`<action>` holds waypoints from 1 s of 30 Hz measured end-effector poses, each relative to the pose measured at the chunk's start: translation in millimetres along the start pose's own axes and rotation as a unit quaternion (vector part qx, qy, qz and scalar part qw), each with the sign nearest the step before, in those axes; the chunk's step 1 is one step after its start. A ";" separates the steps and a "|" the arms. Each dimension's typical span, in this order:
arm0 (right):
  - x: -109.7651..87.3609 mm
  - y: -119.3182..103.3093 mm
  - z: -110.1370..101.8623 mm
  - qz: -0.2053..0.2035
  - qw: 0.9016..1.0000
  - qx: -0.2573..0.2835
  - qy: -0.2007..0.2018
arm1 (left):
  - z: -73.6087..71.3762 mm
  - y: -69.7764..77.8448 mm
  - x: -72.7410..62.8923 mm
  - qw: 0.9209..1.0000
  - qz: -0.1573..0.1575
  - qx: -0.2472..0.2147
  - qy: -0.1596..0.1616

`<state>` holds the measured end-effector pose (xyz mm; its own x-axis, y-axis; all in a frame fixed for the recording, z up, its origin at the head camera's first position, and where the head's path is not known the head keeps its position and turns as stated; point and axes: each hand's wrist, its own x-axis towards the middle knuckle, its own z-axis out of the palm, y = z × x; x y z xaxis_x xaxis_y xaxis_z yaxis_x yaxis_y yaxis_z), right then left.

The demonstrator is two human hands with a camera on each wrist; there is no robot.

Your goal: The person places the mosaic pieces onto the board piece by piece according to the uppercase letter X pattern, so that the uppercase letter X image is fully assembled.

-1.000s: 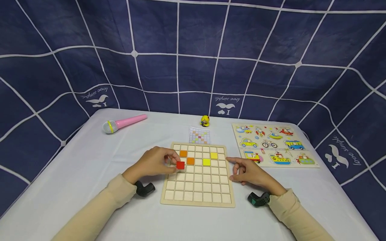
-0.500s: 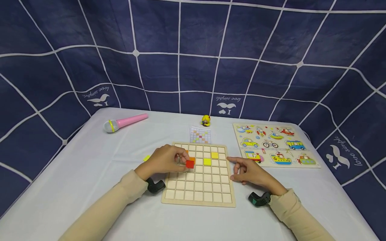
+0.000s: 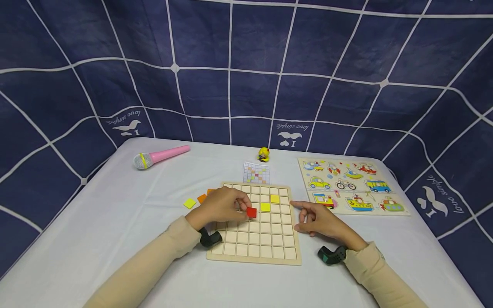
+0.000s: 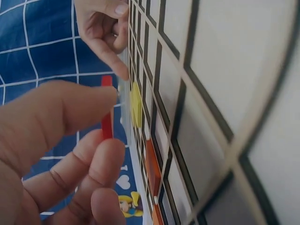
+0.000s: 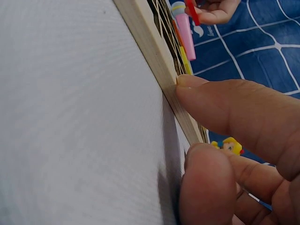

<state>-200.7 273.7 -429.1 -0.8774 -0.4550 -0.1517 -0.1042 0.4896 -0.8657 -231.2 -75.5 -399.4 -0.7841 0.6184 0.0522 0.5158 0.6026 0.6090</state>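
Note:
My left hand [image 3: 221, 205] pinches a small red square tile [image 3: 251, 212] between thumb and fingers, held over the middle of the wooden grid board [image 3: 254, 259]. In the left wrist view the red tile [image 4: 107, 124] stands edge-on between the fingertips, apart from the grid. Two yellow tiles [image 3: 265, 207] lie in the board's cells. Orange tiles [image 4: 151, 166] in the grid show in the left wrist view, while the left hand hides them from the head view. My right hand [image 3: 317, 219] rests along the board's right edge, fingertips touching its side [image 5: 161, 79].
Loose yellow-green [image 3: 189, 203] and orange tiles [image 3: 202, 198] lie left of the board, partly behind the left hand. A coloured pattern card [image 3: 256, 172] and a yellow-haired figurine [image 3: 263, 154] are behind it. A pink microphone [image 3: 167, 154] lies back left, a vehicle puzzle board [image 3: 331, 197] at right.
My left hand has moved right across the board with the red tile, from its left columns to the middle. Loose tiles at the left have come into view. The right hand has stayed put.

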 end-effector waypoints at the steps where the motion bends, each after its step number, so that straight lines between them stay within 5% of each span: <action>1: -0.1 0.2 -0.1 -0.001 1.000 -0.002 0.001 | 0.9 0.8 0.8 1.000 -0.005 0.000 0.000; 30: -0.4 -3.8 1.7 -0.012 1.000 0.017 -0.001 | 14.2 11.0 8.1 0.997 -0.073 0.015 -0.012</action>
<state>-199.2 270.8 -426.6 -0.8737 -0.4680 -0.1326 -0.1088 0.4538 -0.8844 -227.0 -56.7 -403.5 -0.8432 0.5347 -0.0546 0.4073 0.7019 0.5843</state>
